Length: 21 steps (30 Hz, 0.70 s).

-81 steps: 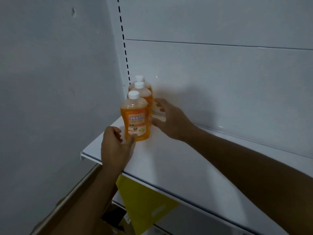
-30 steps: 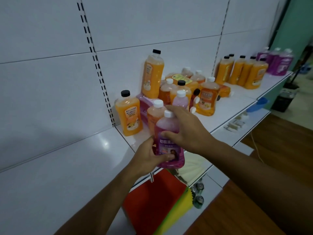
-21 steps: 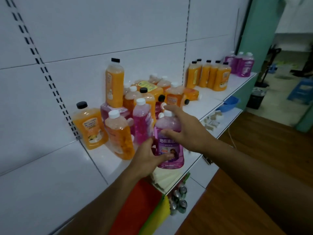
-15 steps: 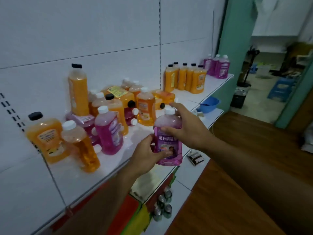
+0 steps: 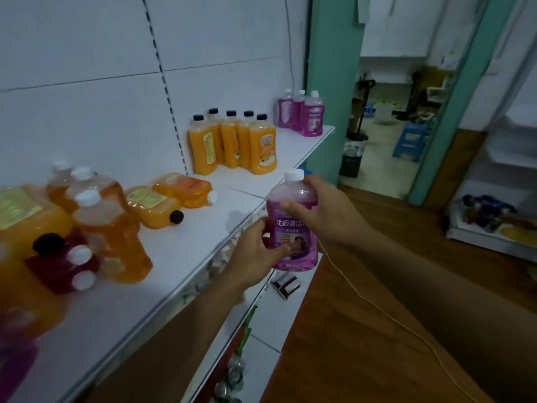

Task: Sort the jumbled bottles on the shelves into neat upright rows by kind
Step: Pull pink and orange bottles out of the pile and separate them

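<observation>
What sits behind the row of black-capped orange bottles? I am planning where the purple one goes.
Behind the orange row stands only the white back panel. Whether more bottles hide behind them cannot be seen. The purple bottles stand to its right.

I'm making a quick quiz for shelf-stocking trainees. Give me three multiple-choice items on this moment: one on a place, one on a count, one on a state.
1. Where do the sorted purple bottles stand?
A. At the shelf's far end, by the green doorframe
B. On the floor
C. Among the jumbled bottles on the near left

2. How many black-capped orange bottles stand in the upright group?
A. Two
B. Five
C. Nine

3. How is the held purple bottle oriented?
A. Upside down
B. Lying flat on the shelf
C. Upright, in both hands, off the shelf

Answers:
1. A: the purple row stands at the far end of the shelf.
2. B: five black caps show on the orange group.
3. C: the left hand and right hand hold the bottle cap-up in front of the shelf edge.
</observation>
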{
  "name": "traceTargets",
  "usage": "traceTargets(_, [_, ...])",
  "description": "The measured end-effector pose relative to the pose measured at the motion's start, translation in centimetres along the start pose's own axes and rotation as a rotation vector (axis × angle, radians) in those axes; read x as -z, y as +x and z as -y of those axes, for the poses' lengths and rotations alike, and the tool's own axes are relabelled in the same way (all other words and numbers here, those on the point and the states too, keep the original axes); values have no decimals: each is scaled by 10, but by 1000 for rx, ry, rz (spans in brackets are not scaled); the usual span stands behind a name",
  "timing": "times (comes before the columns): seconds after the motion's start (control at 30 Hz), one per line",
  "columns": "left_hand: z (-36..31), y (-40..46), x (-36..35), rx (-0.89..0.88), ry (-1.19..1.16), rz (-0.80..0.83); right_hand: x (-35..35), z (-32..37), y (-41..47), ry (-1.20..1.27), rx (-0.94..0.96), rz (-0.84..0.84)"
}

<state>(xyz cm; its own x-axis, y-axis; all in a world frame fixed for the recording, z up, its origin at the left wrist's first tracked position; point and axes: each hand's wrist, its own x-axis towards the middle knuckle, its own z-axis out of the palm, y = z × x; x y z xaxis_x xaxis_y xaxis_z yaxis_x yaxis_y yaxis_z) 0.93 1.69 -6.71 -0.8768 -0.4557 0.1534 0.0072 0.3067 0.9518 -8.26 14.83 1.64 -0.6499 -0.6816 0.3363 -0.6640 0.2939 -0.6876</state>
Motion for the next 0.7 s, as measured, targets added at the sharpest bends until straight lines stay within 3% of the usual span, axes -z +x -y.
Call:
traceTargets(0.43, [20, 269, -41, -43, -48, 98, 39, -124, 222, -52, -45, -63])
traceTargets(0.7, [43, 394, -71, -54, -23, 2, 47, -202, 337, 6, 38, -29])
